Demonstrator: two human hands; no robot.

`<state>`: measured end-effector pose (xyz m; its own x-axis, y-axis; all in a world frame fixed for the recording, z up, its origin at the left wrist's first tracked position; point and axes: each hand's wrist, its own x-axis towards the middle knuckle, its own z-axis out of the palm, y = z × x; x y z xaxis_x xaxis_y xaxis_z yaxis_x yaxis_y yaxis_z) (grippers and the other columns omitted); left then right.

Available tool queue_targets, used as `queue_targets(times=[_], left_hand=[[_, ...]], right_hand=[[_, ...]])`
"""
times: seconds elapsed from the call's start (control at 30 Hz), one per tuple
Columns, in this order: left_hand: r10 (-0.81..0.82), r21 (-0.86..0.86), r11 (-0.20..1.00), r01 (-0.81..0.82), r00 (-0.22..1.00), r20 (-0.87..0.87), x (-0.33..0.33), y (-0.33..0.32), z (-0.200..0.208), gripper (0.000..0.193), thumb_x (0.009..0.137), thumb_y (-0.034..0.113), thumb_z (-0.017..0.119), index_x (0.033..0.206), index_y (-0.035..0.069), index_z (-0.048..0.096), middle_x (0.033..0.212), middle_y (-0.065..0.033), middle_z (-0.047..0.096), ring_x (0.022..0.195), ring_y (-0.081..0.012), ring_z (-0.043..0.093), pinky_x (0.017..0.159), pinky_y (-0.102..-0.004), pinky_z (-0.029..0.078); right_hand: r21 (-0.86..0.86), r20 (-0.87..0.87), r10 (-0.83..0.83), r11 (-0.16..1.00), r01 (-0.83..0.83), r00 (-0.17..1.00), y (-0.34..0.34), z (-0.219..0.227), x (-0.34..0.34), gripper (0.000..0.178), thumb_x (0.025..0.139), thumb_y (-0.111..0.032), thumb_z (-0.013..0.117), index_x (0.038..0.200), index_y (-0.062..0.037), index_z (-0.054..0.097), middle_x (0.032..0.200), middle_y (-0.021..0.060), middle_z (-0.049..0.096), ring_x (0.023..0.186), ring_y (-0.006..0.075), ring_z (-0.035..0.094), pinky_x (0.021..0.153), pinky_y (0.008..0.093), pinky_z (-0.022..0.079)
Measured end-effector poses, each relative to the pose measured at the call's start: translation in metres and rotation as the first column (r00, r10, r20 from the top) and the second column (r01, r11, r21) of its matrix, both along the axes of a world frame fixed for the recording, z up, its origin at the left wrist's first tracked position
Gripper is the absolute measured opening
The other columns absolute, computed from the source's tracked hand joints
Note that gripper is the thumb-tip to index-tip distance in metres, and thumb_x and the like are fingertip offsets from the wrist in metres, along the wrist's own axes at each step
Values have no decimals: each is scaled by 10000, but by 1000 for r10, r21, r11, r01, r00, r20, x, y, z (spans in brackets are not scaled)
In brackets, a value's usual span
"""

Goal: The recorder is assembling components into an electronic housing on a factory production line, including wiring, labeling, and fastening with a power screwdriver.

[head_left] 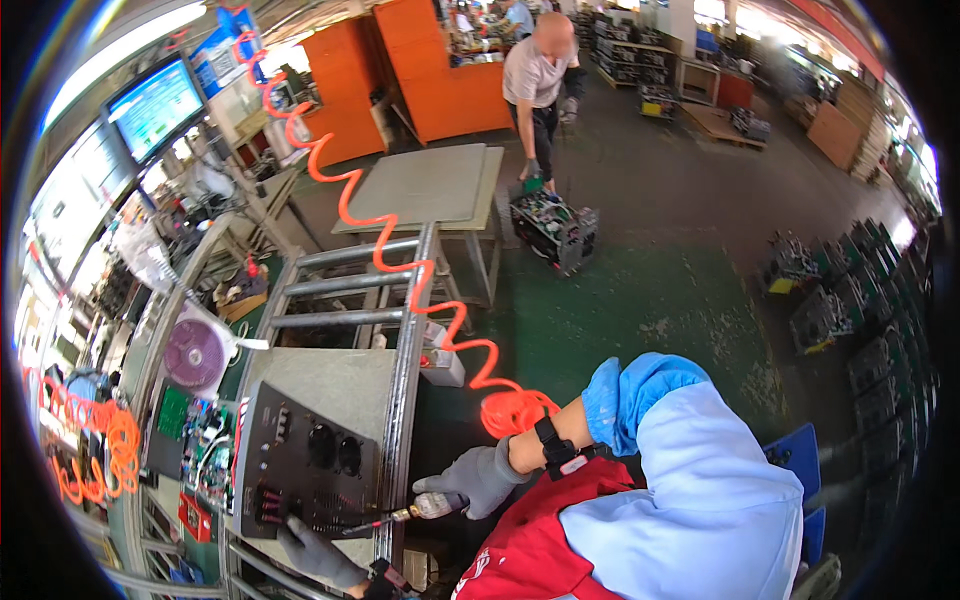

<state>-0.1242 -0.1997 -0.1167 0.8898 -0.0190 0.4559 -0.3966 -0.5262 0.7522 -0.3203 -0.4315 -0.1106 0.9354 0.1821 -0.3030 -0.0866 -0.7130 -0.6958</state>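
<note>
A powered screwdriver [430, 506] with a pale body is gripped in my gloved right hand [482, 478]. Its slim bit points left, over the lower right corner of a dark metal panel [300, 470]. The panel belongs to an electronic unit and carries round black fittings [335, 450] and a row of reddish terminals [270, 505]. My gloved left hand [318, 553] is at the panel's near edge, fingers stretched toward those terminals. I see nothing held in it, though its palm side is hidden. Left of the panel, circuit boards and wiring [208, 455] are exposed.
An orange coiled hose [385, 235] hangs across the bench to beside my right wrist. A metal roller frame [345, 288] extends beyond the unit. Another person [540, 90] bends over a unit [553, 230] on the floor. More units [870, 330] stand in rows at right.
</note>
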Motion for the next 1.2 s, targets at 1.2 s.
queue_targets(times=[1.2], left_hand=[[-847, -773, 227, 593, -271, -457, -21, -626, -149, 234, 975, 230, 459, 1141, 76, 522, 966, -16, 569, 895, -145, 568, 805, -296, 479]], right_hand=[[536, 219, -804, 572, 621, 553, -444, -134, 34, 602, 806, -274, 640, 1343, -67, 461, 1202, 196, 580, 1136, 341, 564, 943, 433, 468]])
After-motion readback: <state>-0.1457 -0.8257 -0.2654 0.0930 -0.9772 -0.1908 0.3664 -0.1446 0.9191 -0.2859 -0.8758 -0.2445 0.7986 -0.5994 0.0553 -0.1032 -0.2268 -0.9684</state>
